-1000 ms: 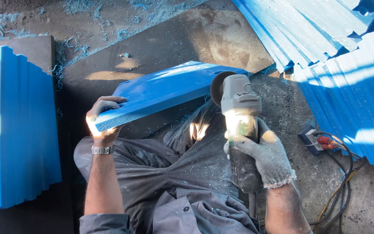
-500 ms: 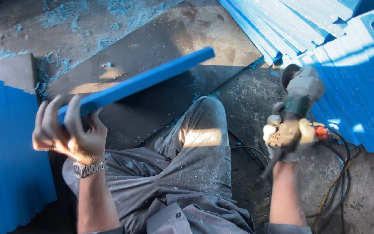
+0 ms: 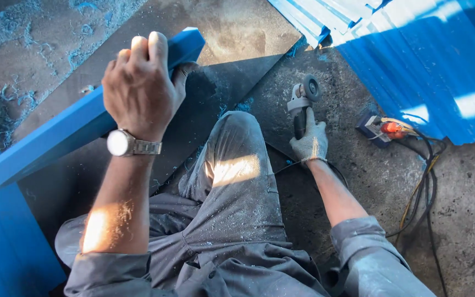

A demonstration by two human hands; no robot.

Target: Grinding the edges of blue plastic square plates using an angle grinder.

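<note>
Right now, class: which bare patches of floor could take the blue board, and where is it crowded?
Bare: dark sheet beyond the knee; concrete lower right, beside the cables. Crowded: around the grinder and power strip; blue stacks line both sides.

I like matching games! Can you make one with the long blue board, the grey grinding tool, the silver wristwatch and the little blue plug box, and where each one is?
Things:
1. long blue board
2. grey angle grinder
3. silver wristwatch
4. small blue plug box

Places:
A. on the left wrist
B. on the floor by the black cables
C. gripped by the bare left hand
D. under the gloved right hand

Pairs: 1-C, 2-D, 3-A, 4-B
</note>
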